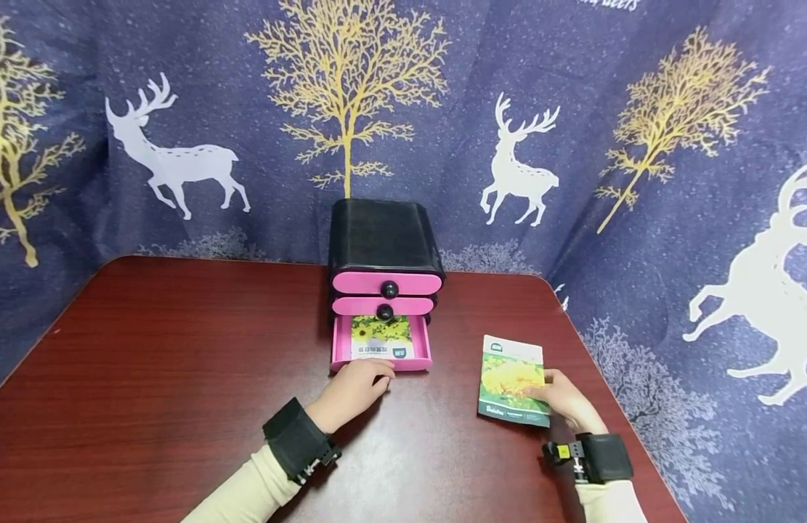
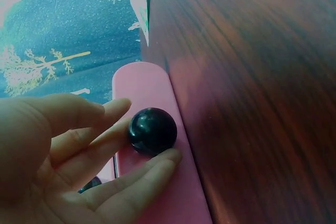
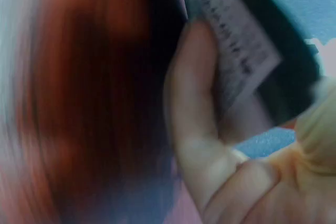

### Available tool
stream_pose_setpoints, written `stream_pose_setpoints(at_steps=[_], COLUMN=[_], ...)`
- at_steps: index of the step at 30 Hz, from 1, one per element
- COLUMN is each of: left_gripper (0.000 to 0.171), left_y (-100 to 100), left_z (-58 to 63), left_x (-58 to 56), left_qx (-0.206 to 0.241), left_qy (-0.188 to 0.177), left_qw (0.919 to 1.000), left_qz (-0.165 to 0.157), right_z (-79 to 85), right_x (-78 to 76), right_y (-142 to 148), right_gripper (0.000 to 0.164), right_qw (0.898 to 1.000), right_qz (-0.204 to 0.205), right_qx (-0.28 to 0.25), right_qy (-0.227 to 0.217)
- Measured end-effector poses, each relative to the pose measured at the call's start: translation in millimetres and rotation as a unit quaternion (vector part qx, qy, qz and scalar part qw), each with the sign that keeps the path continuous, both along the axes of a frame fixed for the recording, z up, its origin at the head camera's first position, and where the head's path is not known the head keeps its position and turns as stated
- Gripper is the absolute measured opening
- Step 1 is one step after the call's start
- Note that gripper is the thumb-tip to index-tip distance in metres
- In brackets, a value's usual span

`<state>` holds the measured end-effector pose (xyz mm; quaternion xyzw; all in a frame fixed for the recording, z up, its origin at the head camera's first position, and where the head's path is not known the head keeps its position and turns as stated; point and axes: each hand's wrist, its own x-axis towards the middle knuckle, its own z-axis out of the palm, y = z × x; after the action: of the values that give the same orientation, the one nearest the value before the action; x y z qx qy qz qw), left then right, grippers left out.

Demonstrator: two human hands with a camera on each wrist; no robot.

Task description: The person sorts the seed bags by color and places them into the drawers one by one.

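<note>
A black desktop drawer box (image 1: 385,231) has pink drawer fronts with black round knobs. Its bottom pink drawer (image 1: 340,349) is pulled out, and a seed packet with yellow flowers (image 1: 380,330) lies inside. My left hand (image 1: 352,392) is at that drawer's front. In the left wrist view its fairly straight fingers (image 2: 152,179) lie on both sides of the black knob (image 2: 153,131), touching or very near it. Over the table's right part, my right hand (image 1: 569,401) pinches another yellow-flowered seed packet (image 1: 508,374) by its right edge. The right wrist view, blurred, shows the packet's printed back (image 3: 247,51).
The box stands near the back edge of a reddish-brown wooden table (image 1: 181,363). Behind and to the right hangs a blue cloth (image 1: 436,145) with white deer and golden trees. Above the open drawer, the middle drawer (image 1: 351,306) sticks out a little.
</note>
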<state>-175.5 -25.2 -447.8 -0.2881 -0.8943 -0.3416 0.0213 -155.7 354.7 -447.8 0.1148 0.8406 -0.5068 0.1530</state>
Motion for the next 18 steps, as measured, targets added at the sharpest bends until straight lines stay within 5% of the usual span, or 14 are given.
stream_pose_setpoints(at_steps=[8,14,18], left_gripper=[0.021,0.026,0.031], left_y=[-1,-4,-8], left_z=[1.7,5.3,8.1], left_x=[3.5,7.9,7.4], left_qx=[-0.005,0.009,0.077], left_qy=[-0.006,-0.027,-0.106], left_qw=[1.0000,0.9996,0.9912], left_qz=[0.001,0.008,0.018], right_z=[19.2,31.8,34.4], right_x=[1.9,3.1,0.3], right_y=[-32,-68,-93], right_gripper=[0.065,0.068,0.067], right_qw=[0.991,0.987,0.982], right_qz=[0.053,0.108,0.131], right_qx=[-0.124,-0.116,-0.134], right_qy=[-0.015,-0.021,-0.032])
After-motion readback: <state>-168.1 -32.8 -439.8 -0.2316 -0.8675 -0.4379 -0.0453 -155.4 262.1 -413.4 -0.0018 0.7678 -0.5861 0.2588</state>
